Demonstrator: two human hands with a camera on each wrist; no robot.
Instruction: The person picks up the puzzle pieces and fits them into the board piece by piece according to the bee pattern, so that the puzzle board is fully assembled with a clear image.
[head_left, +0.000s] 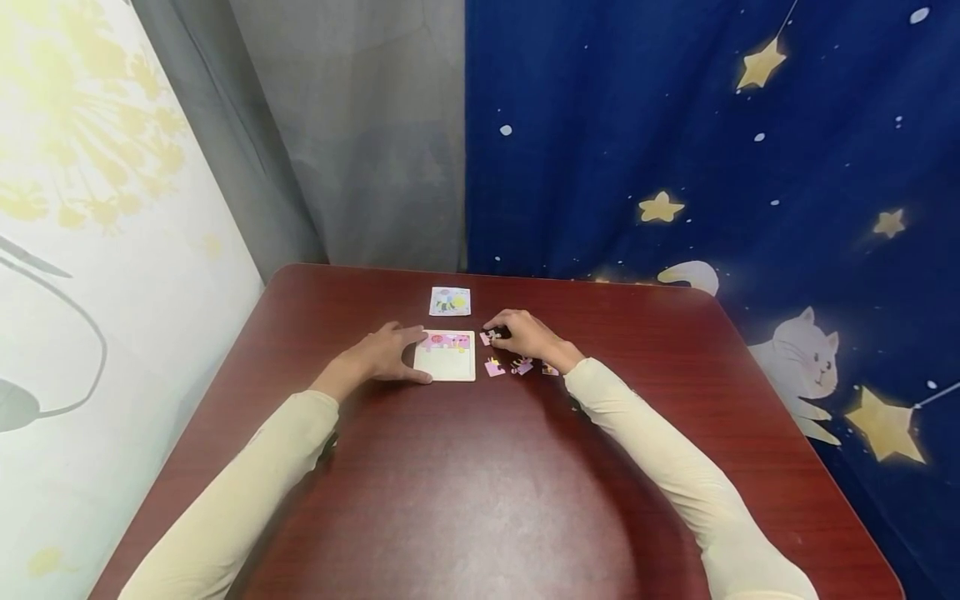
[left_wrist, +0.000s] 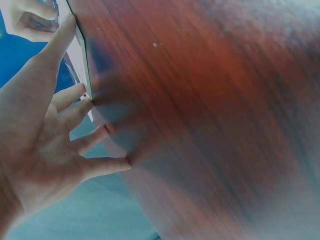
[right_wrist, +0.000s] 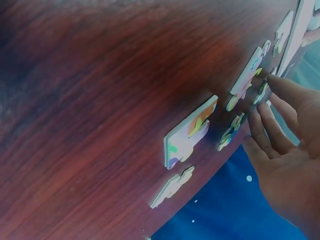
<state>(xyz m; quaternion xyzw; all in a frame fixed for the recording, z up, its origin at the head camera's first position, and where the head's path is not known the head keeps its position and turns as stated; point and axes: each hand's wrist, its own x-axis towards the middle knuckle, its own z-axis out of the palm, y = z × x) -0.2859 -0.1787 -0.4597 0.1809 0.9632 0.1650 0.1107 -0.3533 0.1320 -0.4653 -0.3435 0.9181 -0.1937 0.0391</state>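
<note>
My left hand (head_left: 386,352) rests at the left side of a shallow white puzzle tray (head_left: 472,358), fingers spread and fairly straight. In the left wrist view its thumb touches the tray's edge (left_wrist: 86,65) while the other fingertips reach the tabletop. A row of pink printed pieces (head_left: 447,340) fills the tray's far part; the near part shows bare white. Just right of the tray, my right hand (head_left: 528,335) bends over the table, pinching a small puzzle piece (right_wrist: 261,94) between thumb and fingers. Loose pieces lie beside it, including a pink one (head_left: 494,367) and a larger corner piece (right_wrist: 187,135).
Behind the tray lies a small picture card (head_left: 450,302). More loose pieces, such as a purple-pink one (head_left: 522,366), sit under and beside the right forearm. The dark red table (head_left: 450,500) meets grey and blue star-patterned curtains (head_left: 600,150) at the back.
</note>
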